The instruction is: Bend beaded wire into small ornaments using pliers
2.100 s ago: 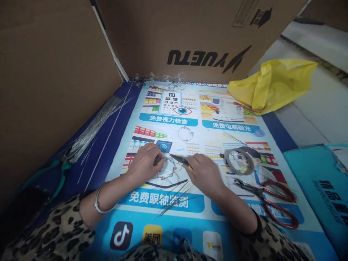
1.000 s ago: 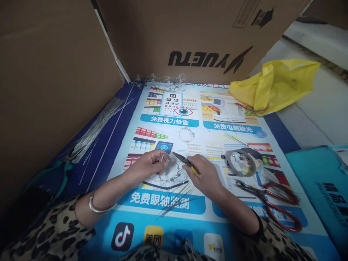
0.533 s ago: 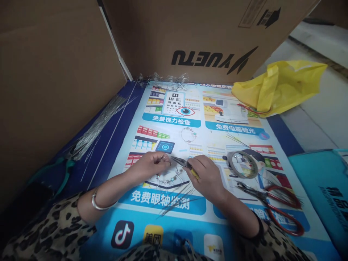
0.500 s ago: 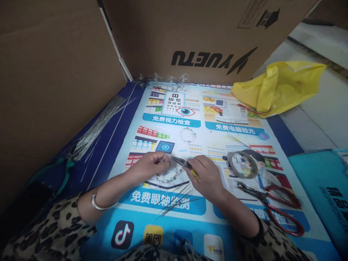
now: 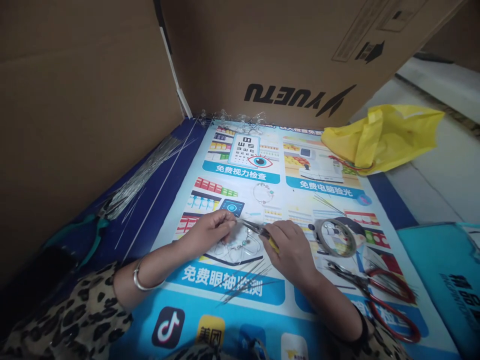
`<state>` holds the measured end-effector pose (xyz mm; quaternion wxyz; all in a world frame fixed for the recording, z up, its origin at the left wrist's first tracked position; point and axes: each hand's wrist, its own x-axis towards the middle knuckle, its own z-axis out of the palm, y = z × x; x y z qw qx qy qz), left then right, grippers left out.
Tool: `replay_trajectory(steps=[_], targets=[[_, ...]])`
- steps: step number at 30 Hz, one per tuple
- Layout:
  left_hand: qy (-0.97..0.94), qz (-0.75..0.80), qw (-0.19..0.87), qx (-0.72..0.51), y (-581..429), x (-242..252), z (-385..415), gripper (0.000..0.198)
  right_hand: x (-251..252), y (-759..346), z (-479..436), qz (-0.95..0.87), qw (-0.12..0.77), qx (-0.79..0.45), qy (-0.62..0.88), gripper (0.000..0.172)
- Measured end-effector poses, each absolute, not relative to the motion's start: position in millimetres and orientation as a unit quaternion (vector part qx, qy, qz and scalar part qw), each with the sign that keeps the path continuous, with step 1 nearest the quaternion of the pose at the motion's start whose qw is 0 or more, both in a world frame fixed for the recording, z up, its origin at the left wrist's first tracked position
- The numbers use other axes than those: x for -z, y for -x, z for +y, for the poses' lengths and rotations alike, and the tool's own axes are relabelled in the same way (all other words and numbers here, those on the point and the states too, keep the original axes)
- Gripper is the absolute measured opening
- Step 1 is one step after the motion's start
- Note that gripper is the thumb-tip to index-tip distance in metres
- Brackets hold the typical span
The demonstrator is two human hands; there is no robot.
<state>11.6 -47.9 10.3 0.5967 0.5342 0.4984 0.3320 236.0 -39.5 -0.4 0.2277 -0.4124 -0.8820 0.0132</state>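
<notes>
My left hand (image 5: 207,232) pinches one end of a coiled wire strung with small beads (image 5: 240,246), which lies on the printed poster (image 5: 240,280). My right hand (image 5: 294,245) grips small yellow-handled pliers (image 5: 258,231), and their tips meet the wire right at my left fingertips. Loose straight wire pins (image 5: 243,280) lie just in front of my hands. A finished beaded ring (image 5: 263,192) rests farther back on the poster.
Cardboard walls stand at the left and back (image 5: 285,55). A bundle of long wires (image 5: 138,175) and teal pliers (image 5: 88,237) lie left. A tape roll (image 5: 335,236), red-handled scissors (image 5: 386,300), a yellow bag (image 5: 382,137) and a teal bag (image 5: 446,280) lie right.
My hands stay together on the wire, with the plier tips shifting slightly toward my left fingertips. The view has tilted, so everything sits a little lower in the frame.
</notes>
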Motion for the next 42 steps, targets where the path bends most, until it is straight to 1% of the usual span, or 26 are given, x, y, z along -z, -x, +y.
replay_trajectory(steps=[3,10,16,21,25,36,42], targets=[[-0.559,0.497,0.578,-0.326,-12,-10,-49,0.017,-2,-235,-39,-0.886,0.187,0.006,0.423,0.015],[-0.595,0.482,0.57,-0.299,-11,-11,-50,0.018,-8,-238,-38,-0.902,0.147,0.056,0.402,0.015],[-0.63,0.459,0.559,-0.282,-8,-14,-48,0.021,-13,-239,-36,-0.916,0.129,0.126,0.359,0.013],[-0.648,0.449,0.555,-0.265,-8,-15,-47,0.024,-12,-242,-36,-0.918,0.105,0.16,0.346,0.016],[-0.65,0.434,0.564,-0.266,-7,-14,-46,0.026,-10,-244,-36,-0.92,0.101,0.173,0.336,0.016],[-0.593,0.407,0.642,-0.265,-5,-8,-45,0.026,-11,-246,-34,-0.926,0.109,0.185,0.309,0.016],[-0.592,0.405,0.647,-0.259,-5,-10,-45,0.026,-11,-244,-35,-0.926,0.091,0.172,0.323,0.013]])
